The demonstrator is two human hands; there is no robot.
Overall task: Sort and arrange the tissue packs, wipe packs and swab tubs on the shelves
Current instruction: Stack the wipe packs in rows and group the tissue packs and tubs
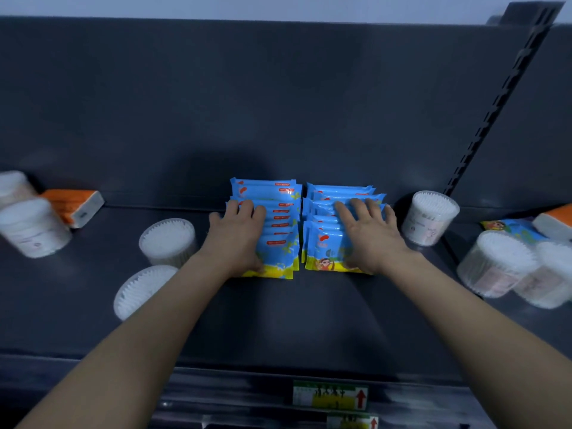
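Starting far left, two tipped swab tubs lie on the shelf beside an orange tissue pack; two upright swab tubs stand nearer the middle; the left hand lies flat, fingers spread, on the left row of wipe packs, gripping nothing; touching it, the right row of wipe packs sits under the right hand, equally flat and pressing; a lone swab tub stands just beside. Those pouches look light, soft and slick, liable to fan over; I'd squeeze each row from its front and back ends; the tubs seem stiff and light, best taken round the wall.
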